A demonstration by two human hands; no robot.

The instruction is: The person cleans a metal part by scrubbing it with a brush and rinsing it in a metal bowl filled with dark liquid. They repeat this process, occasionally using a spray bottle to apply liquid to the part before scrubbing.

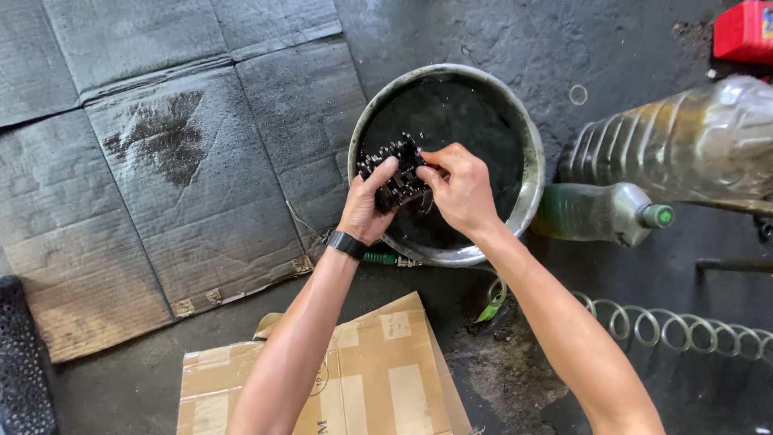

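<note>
A taped cardboard box (pixel 362 379) lies at the bottom centre, cut off by the edge. Above it, the left hand (pixel 369 208) and right hand (pixel 460 189) both grasp one oily black chain (pixel 396 171) over a metal basin (pixel 525 137) of dark liquid. Two plastic bottles lie at the right: one green (pixel 596 211), one large clear (pixel 684 141). Flattened cardboard (pixel 161 161) fills the upper left.

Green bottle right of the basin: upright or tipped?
Tipped. The green bottle lies on its side, capped neck pointing right, beside the basin.
</note>
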